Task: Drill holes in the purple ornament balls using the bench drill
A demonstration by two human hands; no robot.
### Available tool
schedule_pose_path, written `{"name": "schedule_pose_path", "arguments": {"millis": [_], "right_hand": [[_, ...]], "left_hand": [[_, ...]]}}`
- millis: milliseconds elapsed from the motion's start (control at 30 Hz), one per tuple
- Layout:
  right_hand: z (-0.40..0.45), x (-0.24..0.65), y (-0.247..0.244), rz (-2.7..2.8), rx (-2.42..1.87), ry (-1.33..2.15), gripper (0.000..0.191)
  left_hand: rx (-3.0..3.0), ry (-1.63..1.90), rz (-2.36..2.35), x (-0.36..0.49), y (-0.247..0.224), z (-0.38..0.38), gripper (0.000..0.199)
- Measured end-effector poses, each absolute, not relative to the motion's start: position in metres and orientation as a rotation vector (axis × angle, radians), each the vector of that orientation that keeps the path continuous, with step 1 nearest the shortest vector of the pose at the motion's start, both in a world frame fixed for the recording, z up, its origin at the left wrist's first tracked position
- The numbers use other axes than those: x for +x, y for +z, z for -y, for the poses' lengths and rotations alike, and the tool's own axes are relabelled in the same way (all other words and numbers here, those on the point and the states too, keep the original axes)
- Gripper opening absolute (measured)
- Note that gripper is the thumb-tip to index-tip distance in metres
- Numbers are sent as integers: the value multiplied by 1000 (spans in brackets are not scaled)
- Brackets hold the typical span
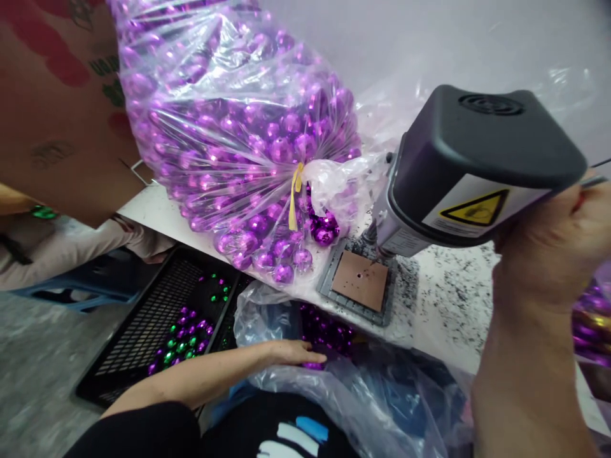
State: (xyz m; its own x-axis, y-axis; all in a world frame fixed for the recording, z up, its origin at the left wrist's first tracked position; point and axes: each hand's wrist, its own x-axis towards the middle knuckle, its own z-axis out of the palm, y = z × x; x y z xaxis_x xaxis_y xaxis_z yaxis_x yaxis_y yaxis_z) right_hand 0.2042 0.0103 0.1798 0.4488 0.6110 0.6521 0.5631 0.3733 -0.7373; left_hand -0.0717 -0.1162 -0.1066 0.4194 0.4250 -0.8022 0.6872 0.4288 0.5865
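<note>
My left hand [296,352] reaches over the mouth of an open clear plastic bag [286,378] in my lap. Its fingers are stretched out over shiny purple beads [329,327], and nothing shows gripped in them. On the right, my right hand [556,238] is closed at the side of a small black bench drill press [482,159]. A bit of grey lever [593,182] shows beside that hand, though the machine hides most of the fingers. Beneath the drill head, a brown square board [360,280] with a small dark hole rests on the grey base [327,280].
A tied clear bag of purple beads [229,127] stands on the white table [449,305]. Dark shavings [405,299] surround the drill base. A black mesh crate [124,350] holds purple and green beads. A cardboard box [57,114] and another person's sleeve [95,251] are at left.
</note>
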Motion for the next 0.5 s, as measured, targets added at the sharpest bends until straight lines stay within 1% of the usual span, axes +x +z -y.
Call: {"name": "schedule_pose_path", "arguments": {"millis": [100,167,233,267,300,333,367,433,467,500], "right_hand": [[-10,204,179,1182,-1266,47,57],[-9,203,179,1176,-1263,62,56],[-8,203,180,1179,-1263,85,56],[-8,203,181,1185,-1267,88,56],[-8,203,181,1189,-1271,85,57],[-8,202,181,1192,-1274,79,57],[-8,202,181,1190,-1276,70,57],[-9,203,180,1181,-1272,42,57],[-9,203,180,1176,-1267,32,56],[-9,203,179,1176,-1269,24,55]], "left_hand": [[1394,-99,-1206,-69,-93,103,76],[1660,-89,-1161,-71,-71,90,64],[1827,-225,-975,-77,-38,75,51],[1845,-262,-806,-80,-18,66,45],[1839,-207,-670,-82,2,55,39],[1843,-77,-624,-82,22,42,35],[1903,79,-666,-79,39,28,32],[2167,432,-990,-68,62,-7,27],[2310,555,-1176,-60,67,-27,25],[2404,624,-1371,-51,67,-46,29]]}}
